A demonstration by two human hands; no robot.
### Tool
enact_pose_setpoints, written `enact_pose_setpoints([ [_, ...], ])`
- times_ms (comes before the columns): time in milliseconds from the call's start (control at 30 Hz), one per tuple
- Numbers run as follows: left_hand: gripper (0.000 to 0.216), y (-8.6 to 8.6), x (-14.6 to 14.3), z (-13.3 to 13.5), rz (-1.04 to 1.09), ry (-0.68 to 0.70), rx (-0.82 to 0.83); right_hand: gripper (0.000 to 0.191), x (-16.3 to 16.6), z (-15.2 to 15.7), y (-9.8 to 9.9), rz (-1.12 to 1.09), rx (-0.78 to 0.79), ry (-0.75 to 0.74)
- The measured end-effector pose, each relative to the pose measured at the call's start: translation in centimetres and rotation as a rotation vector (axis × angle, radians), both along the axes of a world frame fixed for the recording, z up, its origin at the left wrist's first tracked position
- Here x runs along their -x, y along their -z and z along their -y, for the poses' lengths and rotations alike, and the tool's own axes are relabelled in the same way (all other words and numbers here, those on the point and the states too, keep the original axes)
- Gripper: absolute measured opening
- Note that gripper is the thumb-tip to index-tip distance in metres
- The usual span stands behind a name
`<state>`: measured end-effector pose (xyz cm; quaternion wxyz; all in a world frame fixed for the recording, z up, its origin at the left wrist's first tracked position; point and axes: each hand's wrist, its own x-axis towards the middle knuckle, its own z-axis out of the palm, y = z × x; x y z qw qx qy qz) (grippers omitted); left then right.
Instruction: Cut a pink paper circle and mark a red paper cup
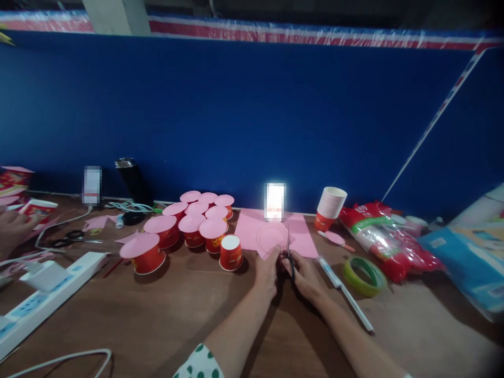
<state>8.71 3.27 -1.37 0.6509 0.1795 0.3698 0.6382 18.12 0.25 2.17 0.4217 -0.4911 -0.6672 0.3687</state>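
My right hand (302, 275) is closed around the handles of a pair of scissors (291, 262), its blades pointing away from me over pink paper (303, 233). Close beside it, my left hand (268, 270) pinches the near edge of that pink paper. A circle outline shows on the paper just beyond my left fingers. Left of my hands stands an upside-down red paper cup (231, 254) with a bare white base. Behind it are several more red cups, each topped with a pink paper disc (192, 222).
Rightward lie a white box cutter (346, 294), a roll of yellow-green tape (365, 276), stacked paper cups (331, 207) and a red plastic bag (388, 239). A lit phone (274, 201) leans at the back. Leftward are a power strip (51, 304) and another person's hand (13, 231).
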Motion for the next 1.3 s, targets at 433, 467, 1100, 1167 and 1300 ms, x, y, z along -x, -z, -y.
enact_pose_setpoints([
  [433, 0.035, 0.31, -0.31, 0.16, 0.004, -0.017, -0.035, 0.032, 0.11, 0.16, -0.3, 0.052, -0.004, 0.017],
  [467, 0.035, 0.32, -0.3, 0.17, -0.003, -0.02, -0.033, 0.032, 0.08, 0.14, -0.24, 0.054, -0.001, 0.021],
  [1100, 0.034, 0.26, -0.37, 0.11, -0.007, -0.007, -0.028, 0.03, 0.04, -0.16, 0.31, -0.01, 0.021, 0.006],
  [1167, 0.035, 0.33, -0.39, 0.09, -0.012, -0.015, -0.03, 0.03, 0.04, -0.18, 0.39, -0.009, 0.017, 0.007],
  [1300, 0.034, 0.41, -0.38, 0.01, -0.027, -0.027, -0.025, 0.028, 0.04, -0.18, 0.37, -0.007, 0.024, 0.009],
])
